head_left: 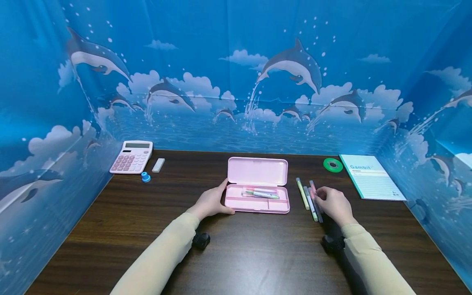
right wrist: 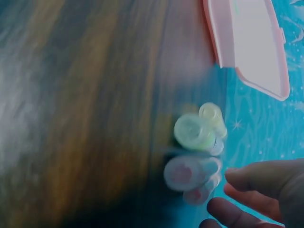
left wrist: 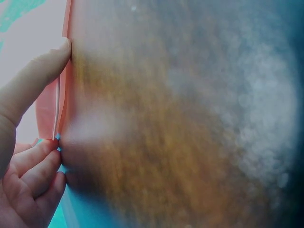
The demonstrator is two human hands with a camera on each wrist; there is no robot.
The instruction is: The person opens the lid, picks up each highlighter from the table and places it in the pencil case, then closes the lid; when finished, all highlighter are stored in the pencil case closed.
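The left hand (head_left: 211,202) grips the open, rectangular pink plastic pencil case (head_left: 257,171) to its right; the right hand (head_left: 335,205), fingers parted, holds nothing, slender multicoloured pens (head_left: 310,204) just left of it.

A person wears a pale cream top with long sleeves, seen from the head camera. The left sleeve (head_left: 158,258) runs from the near edge of the scene to the wrist, its cloth smooth and full along the forearm. The right sleeve (head_left: 372,262), in the same plain cream, shows soft folds near its cuff. A small, dark, rounded left wrist camera (head_left: 201,241) sits at the right side of the left cuff; a matching black right wrist camera (head_left: 333,244) sits at the left side of the right cuff, its finer details lost in shadow.
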